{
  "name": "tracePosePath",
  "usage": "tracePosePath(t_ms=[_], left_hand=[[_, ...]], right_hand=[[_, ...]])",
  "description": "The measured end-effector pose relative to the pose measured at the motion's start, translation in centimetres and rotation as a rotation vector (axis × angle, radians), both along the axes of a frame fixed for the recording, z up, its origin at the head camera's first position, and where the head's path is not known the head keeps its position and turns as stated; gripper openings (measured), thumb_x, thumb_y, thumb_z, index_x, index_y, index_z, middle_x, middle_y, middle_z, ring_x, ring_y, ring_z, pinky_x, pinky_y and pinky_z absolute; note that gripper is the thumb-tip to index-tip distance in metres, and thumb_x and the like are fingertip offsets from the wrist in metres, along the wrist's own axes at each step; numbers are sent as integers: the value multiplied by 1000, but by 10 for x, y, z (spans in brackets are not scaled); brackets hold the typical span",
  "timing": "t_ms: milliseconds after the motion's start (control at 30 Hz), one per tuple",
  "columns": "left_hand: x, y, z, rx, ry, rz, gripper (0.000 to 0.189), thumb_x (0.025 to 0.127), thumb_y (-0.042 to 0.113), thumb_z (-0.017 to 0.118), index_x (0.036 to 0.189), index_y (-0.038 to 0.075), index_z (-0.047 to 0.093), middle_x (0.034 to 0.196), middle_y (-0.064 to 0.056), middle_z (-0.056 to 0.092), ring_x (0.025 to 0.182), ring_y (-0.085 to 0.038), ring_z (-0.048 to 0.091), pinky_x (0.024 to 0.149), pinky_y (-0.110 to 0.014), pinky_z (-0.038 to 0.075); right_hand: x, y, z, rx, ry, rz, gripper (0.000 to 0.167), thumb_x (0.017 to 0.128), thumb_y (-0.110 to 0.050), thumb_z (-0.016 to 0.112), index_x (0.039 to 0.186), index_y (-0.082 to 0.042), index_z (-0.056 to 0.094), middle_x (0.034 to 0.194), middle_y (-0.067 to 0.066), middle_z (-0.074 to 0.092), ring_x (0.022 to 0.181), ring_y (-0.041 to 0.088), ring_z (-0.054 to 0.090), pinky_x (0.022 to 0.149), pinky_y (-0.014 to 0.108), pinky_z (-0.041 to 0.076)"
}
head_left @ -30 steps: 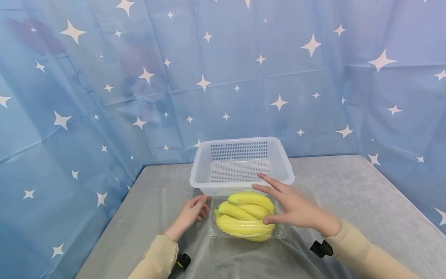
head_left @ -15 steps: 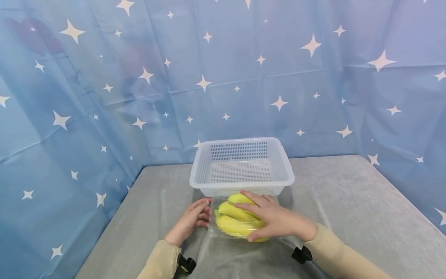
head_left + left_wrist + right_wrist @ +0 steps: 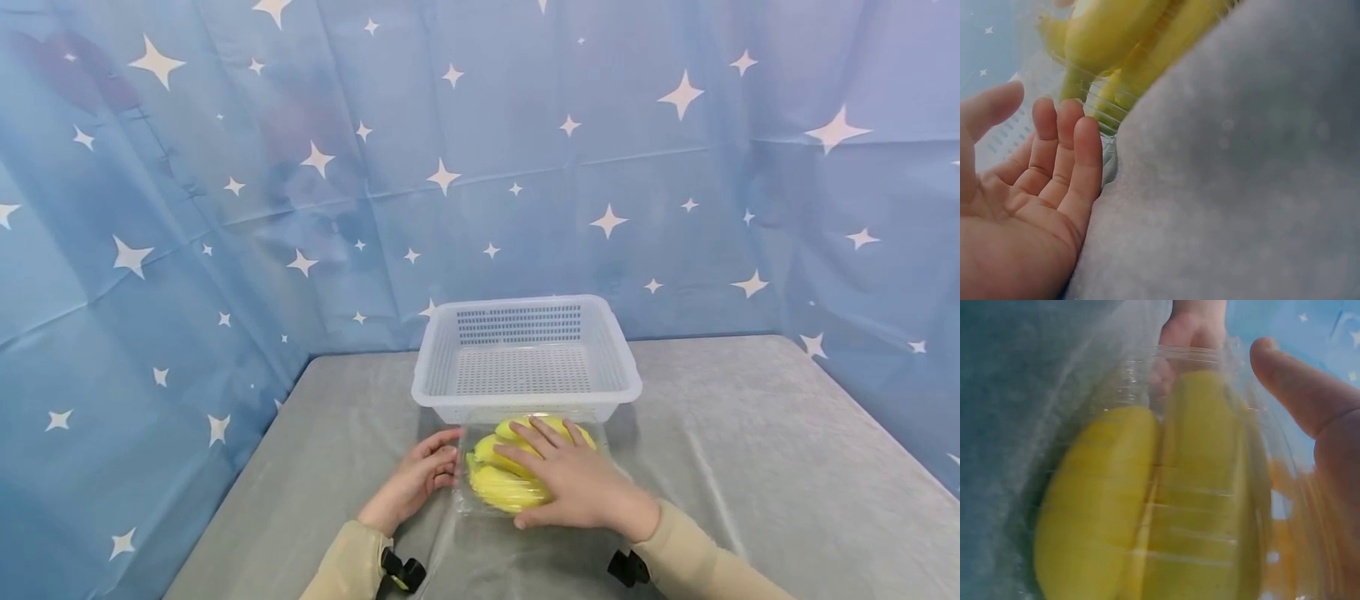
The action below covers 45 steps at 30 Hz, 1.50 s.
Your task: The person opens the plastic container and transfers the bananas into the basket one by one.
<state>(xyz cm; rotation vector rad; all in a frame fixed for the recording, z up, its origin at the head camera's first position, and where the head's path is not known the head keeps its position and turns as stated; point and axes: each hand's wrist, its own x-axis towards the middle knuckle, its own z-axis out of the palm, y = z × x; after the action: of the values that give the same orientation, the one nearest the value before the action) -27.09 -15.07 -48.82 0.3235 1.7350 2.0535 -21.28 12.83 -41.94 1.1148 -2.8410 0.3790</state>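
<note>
Several yellow bananas [image 3: 506,487] lie in a clear plastic box [image 3: 467,503] in front of the person. The right hand [image 3: 577,483] spreads its fingers flat over the top of the bananas, covering their right part. At the box's left side is the left hand [image 3: 418,479], its fingertips right at the wall. Its fingers are gently bent with the palm turned up in the left wrist view, beside the banana tips [image 3: 1107,103]. Through the clear wall in the right wrist view, two bananas [image 3: 1194,487] show close up, with the right thumb [image 3: 1297,387] raised beside them.
A white perforated plastic basket [image 3: 423,392] stands just behind the box, with nothing in it. Grey cloth covers the table [image 3: 750,433]. A blue curtain with white stars [image 3: 525,167] hangs along the back and left.
The right hand has come left and down onto the bananas from above the box's right side. The left hand has stayed by the left wall, its fingers opening slightly.
</note>
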Motion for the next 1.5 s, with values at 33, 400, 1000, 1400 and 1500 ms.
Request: tracePosePath(t_ms=[33,400,1000,1400,1500], left_hand=[[0,-1,0,-1,3,1,49,101,11,49,145,-5,34,93,-1,58,78,-10,59,71,-26,52],[4,1,2,-5,14,-3,51,99,13,53,143,-8,35,95,-3,59,80,-10,59,71,-24,51],[4,0,-1,-43,22,18,52,99,13,55,143,-7,36,96,-4,58,80,-11,58,72,-25,51],[5,0,1,-33,12,13,51,98,12,55,142,-8,36,96,-3,59,80,-10,57,72,-24,51],[4,1,1,-29,10,14,51,98,11,55,142,-8,37,96,-3,59,80,-10,57,72,-24,51]], right_hand=[[0,-1,-1,0,16,-2,84,80,-71,59,151,-33,34,158,5,25,144,32,19,106,67,15],[4,-2,-6,-44,98,-17,85,77,-72,61,149,-31,39,156,3,31,142,32,26,105,67,19],[4,-3,-9,-45,134,-46,79,78,-70,63,146,-35,42,152,1,38,139,30,33,106,64,21],[5,-4,-8,-26,145,-43,78,81,-71,58,147,-34,42,152,1,38,138,30,34,104,64,25],[5,-2,-9,-23,159,-37,77,82,-70,57,147,-33,41,153,2,37,139,31,33,104,64,25]])
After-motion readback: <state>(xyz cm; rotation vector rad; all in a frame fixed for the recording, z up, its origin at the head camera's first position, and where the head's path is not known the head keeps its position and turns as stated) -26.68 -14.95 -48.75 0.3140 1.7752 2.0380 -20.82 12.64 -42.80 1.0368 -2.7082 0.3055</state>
